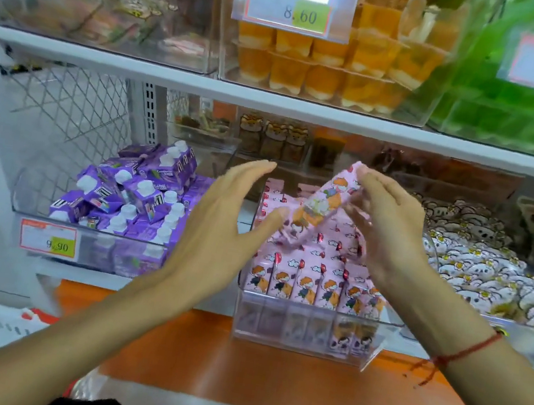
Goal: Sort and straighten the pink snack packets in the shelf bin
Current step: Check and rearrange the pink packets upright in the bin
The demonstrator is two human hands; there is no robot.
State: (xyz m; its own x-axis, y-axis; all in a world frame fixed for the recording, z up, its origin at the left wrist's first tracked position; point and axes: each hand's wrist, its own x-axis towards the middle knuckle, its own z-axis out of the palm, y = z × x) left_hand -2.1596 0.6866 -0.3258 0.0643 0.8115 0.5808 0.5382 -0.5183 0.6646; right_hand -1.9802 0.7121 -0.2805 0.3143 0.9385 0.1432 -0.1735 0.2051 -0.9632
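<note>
A clear plastic bin [371, 351] on the lower shelf holds several pink snack packets [309, 281] printed with a cartoon child, standing in a front row with more lying loose behind. One pink packet [324, 200] is lifted slantwise above the bin. My right hand [386, 227] holds its upper end between fingers and thumb. My left hand [224, 220] hovers at the bin's left side, fingers straight, its thumb touching the lower end of the lifted packet.
A bin of purple cartons [134, 196] stands to the left, with a price tag [48, 239] on its front. A bin of white animal-print packets [484, 269] sits to the right. An upper shelf [274, 99] carries orange jelly cups [330, 69]. An orange ledge [268, 369] runs below.
</note>
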